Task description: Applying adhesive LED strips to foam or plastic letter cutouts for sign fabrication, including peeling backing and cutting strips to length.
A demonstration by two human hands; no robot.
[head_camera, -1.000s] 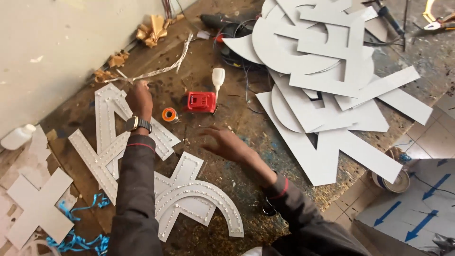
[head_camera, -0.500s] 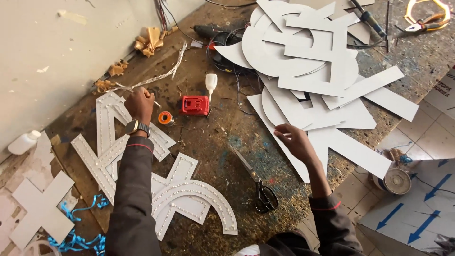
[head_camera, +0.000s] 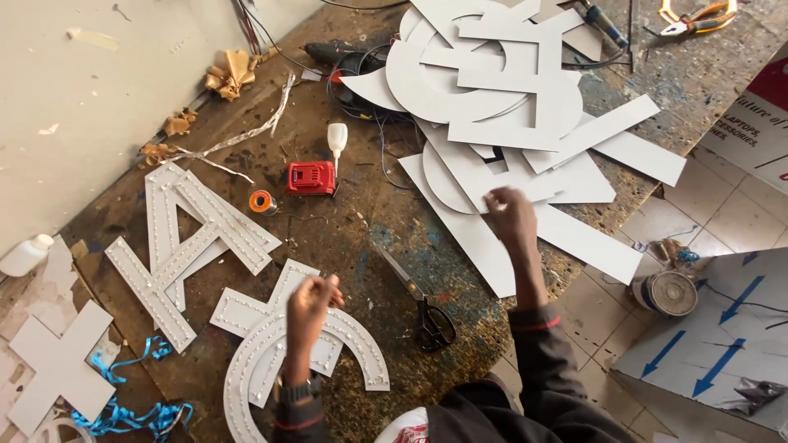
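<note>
My left hand (head_camera: 312, 302) hovers with curled fingers over a white arch-shaped letter (head_camera: 361, 349) studded with small lights; nothing shows in it. Under the arch lies a studded cross-shaped letter (head_camera: 246, 313). A bigger studded letter (head_camera: 193, 234) lies further left. My right hand (head_camera: 510, 217) reaches onto the edge of a heap of plain white cut-out boards (head_camera: 509, 98). Its fingers are blurred, so its grip is unclear. Black-handled scissors (head_camera: 425, 305) lie on the worn bench between my hands.
A red battery pack (head_camera: 311, 177), an orange spool (head_camera: 263, 202) and a small white glue bottle (head_camera: 336, 136) sit mid-bench. Cables and a black tool (head_camera: 336, 54) lie behind. Pliers (head_camera: 698, 15) are far right. On the floor sit a tin (head_camera: 669, 292) and a blue-arrowed sheet (head_camera: 726, 336).
My left hand has pulled back from the far studded letter near the orange spool to above the arch. My right hand has moved away from me onto the white boards.
</note>
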